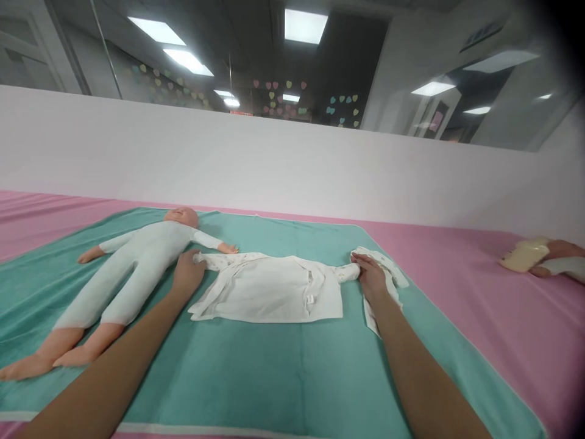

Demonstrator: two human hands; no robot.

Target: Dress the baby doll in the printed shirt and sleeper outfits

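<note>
A small white baby shirt (274, 289) is spread out flat, its two sleeves stretched to either side. My left hand (188, 273) is closed on the end of the left-lying sleeve. At the other side, my right hand (369, 275) pinches the end of the opposite sleeve. Under and beside my right hand lies a second white printed garment (390, 268), crumpled and partly hidden by the hand and forearm. A baby doll (150, 250) in a white body suit lies on its back to the left, one of its hands close to the shirt's sleeve.
Everything rests on a green cloth (256, 378) with a pale border, laid over a pink sheet (457, 262). At the far right are a pale yellow object (525, 253) and part of another doll (567, 259). A white wall (283, 171) with windows above it bounds the back.
</note>
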